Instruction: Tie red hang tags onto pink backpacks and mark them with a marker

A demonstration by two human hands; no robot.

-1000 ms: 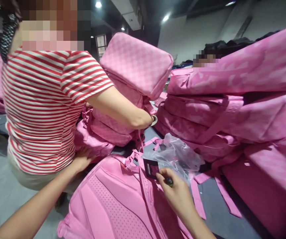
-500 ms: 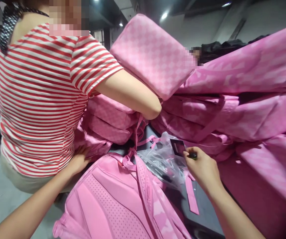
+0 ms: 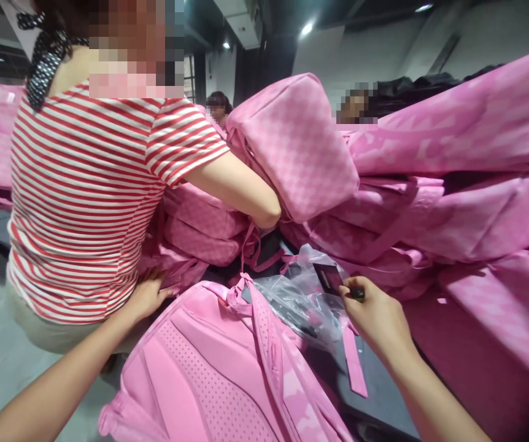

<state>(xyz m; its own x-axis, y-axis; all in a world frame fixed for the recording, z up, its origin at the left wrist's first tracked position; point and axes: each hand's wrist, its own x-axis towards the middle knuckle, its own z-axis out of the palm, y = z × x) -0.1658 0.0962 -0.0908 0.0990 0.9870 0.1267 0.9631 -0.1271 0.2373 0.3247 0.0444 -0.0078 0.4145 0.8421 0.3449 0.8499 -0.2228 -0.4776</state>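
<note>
My right hand (image 3: 377, 313) is closed, pinching a small black card (image 3: 328, 278) like a hang tag. A short dark green-black piece (image 3: 357, 293) pokes out of the same fist; I cannot make out what it belongs to. The card is over a clear plastic bag (image 3: 292, 304) with dark items inside. My left hand (image 3: 147, 296) lies at pink fabric beside the co-worker's hip, fingers stretched out and partly hidden. Between my arms a pink backpack (image 3: 209, 362) lies with its padded, perforated back panel up. A pink strap (image 3: 355, 362) hangs near my right wrist.
A co-worker in a red-striped shirt (image 3: 80, 202) sits close on the left, one arm behind a pink checkered backpack (image 3: 301, 147). Stacked pink backpacks (image 3: 471, 215) rise along the right. A grey table surface (image 3: 391, 393) shows below the strap. Other people are farther back.
The checkered backpack by the co-worker has come down and turned. The co-worker's body appears shifted slightly right. My hands stay nearly in place, the right still with the black card.
</note>
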